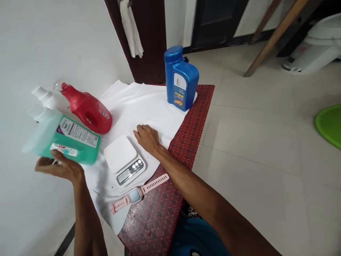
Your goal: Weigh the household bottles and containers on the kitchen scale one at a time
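My left hand [60, 167] is raised at the left, with thumb and fingers apart, in front of a jug of green liquid [87, 151]. Its thumb overlaps a red-and-white printed patch [65, 149], and I cannot tell if that is a label or a loose packet. My right hand [147, 137] rests on the white cloth [133, 110] with fingers curled in and nothing seen in them. Between the hands lies a white kitchen scale [121, 154] with a small display and buttons. A pink-strapped smartwatch [135, 196] lies stretched out nearer to me.
Behind the green jug stand a red detergent bottle [90, 106] and a white pump bottle [45, 97]. A blue bottle [183, 83] stands at the far table corner. The red patterned table [151, 220] borders the wall at left and the tiled floor at right.
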The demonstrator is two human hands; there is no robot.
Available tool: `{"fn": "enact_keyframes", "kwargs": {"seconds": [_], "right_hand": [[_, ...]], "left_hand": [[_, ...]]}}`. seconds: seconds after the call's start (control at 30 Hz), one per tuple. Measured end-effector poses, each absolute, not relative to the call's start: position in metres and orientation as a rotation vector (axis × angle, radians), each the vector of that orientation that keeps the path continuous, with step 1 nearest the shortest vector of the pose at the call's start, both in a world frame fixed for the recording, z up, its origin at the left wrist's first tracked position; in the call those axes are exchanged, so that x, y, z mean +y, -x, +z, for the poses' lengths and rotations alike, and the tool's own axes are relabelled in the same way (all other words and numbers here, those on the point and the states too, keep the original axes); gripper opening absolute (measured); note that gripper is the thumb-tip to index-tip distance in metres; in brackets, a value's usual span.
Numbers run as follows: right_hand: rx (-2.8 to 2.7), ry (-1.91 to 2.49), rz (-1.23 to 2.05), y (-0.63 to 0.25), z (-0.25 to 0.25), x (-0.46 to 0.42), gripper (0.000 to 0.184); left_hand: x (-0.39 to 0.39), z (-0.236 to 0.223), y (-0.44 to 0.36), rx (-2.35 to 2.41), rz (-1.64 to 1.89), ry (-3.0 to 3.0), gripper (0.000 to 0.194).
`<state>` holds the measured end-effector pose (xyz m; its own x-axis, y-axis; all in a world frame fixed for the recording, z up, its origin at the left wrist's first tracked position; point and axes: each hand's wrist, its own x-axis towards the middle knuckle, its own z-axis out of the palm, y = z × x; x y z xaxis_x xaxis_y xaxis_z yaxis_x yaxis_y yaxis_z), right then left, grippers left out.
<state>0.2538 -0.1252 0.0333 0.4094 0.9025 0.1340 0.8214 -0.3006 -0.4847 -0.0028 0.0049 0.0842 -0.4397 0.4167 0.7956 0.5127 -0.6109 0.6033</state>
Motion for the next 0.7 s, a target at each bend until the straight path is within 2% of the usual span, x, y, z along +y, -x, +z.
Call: {"fn": "enact_keyframes", "kwargs": {"seconds": [0.1,0.2,0.33,0.43,0.53,0.7], "right_hand": [[-1.239,2.127,0.022,-0.264,0.044,-0.139,0.051],[-0.905,2.164,-0.196,-0.286,0.063,-0.159,0.065],[-0.557,2.146,-0.466,-0.338,0.091,-0.173,0.086],[-0.482,2.115,-0.390,-0.380,0.097,-0.164,0.089],[-0.512,2.052,-0.184,-0.408,0.090,-0.150,0.073],[-0.501,1.876,-0.246,-0.416,0.071,-0.146,0.046]], "left_hand": [[-0.024,0.069,0.007,-1.339,-2.005,1.729,0.051],[-0.035,0.054,0.005,-1.556,-1.880,2.301,0.050],[-0.021,0.038,-0.006,-1.964,-2.211,2.581,0.052],[-0.013,0.025,-0.013,-2.104,-2.351,2.575,0.056],[-0.011,0.015,-0.015,-2.162,-2.333,2.596,0.056],[-0.008,0.003,-0.014,-2.162,-2.245,2.632,0.060]]}}
